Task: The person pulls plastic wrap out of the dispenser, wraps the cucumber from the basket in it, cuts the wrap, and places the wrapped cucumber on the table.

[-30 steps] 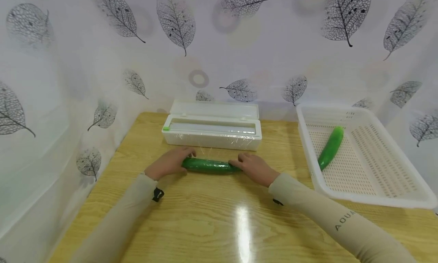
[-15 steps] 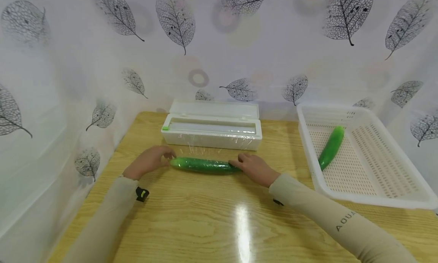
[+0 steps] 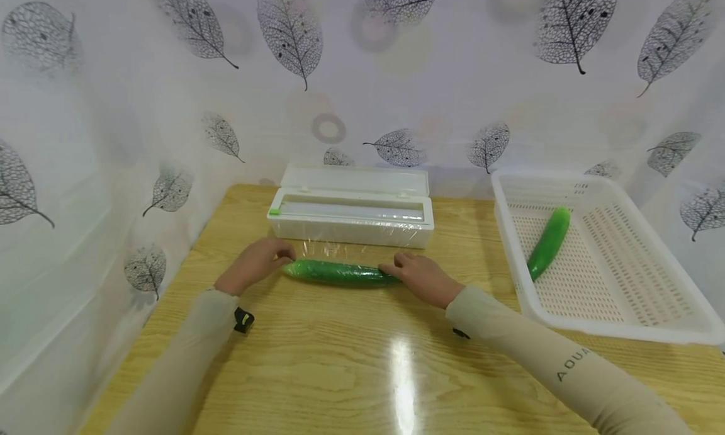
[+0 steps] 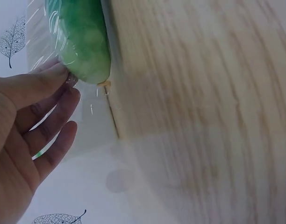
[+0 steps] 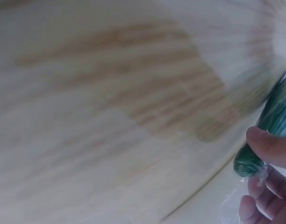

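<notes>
Some film is pinched in the left hand at one end of a cucumber on the table, a lid-up box close behind; the right hand pinches the other; rightmost, a basket holds another cucumber.

Cucumber on table before wrap box, basket with second cucumber to right

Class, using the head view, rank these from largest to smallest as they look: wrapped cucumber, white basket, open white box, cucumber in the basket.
1. White basket
2. Open white box
3. Wrapped cucumber
4. Cucumber in the basket

Both cucumbers are partly hidden, so their true sizes are unsure.
</notes>
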`<state>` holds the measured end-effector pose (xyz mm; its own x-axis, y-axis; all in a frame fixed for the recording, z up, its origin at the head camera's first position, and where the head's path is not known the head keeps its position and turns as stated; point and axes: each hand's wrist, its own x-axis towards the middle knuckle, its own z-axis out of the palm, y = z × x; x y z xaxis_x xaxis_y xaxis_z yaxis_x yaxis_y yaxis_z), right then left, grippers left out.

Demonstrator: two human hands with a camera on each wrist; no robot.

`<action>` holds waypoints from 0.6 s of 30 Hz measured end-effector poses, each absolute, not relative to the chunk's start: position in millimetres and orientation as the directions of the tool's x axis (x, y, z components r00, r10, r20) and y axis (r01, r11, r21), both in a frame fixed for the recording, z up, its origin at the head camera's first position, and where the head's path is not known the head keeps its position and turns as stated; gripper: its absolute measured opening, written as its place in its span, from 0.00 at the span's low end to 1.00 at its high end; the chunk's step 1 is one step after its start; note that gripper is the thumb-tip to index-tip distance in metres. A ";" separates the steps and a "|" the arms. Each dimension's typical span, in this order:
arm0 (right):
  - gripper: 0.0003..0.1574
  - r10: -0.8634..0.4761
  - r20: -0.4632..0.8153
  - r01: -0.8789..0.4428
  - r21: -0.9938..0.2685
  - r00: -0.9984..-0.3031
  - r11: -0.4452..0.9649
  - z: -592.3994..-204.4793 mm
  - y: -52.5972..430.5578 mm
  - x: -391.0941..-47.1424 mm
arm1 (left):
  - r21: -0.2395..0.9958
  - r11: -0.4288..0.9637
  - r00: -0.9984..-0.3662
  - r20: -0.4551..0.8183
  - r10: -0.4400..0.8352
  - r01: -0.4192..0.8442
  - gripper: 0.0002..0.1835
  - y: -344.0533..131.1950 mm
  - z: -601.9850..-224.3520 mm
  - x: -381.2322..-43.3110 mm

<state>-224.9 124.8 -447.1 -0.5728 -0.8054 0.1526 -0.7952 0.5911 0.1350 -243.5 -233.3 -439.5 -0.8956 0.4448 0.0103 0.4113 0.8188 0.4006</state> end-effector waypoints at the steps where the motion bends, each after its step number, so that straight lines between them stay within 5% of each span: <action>1: 0.28 -0.804 0.147 -0.793 0.136 -0.576 0.593 -446.4 124.8 -224.5 | 0.400 0.816 -0.894 0.019 0.448 0.417 0.04 -232.5 -440.7 -243.6; 12: 0.27 -0.808 0.145 -0.798 0.134 -0.571 0.588 -445.2 124.5 -224.7 | 0.413 0.797 -0.888 0.070 0.455 0.441 0.05 -228.4 -444.6 -239.6; 18: 0.28 -0.810 0.143 -0.802 0.122 -0.569 0.585 -444.8 125.2 -225.1 | 0.409 0.811 -0.884 -0.022 0.466 0.418 0.10 -225.2 -443.0 -236.6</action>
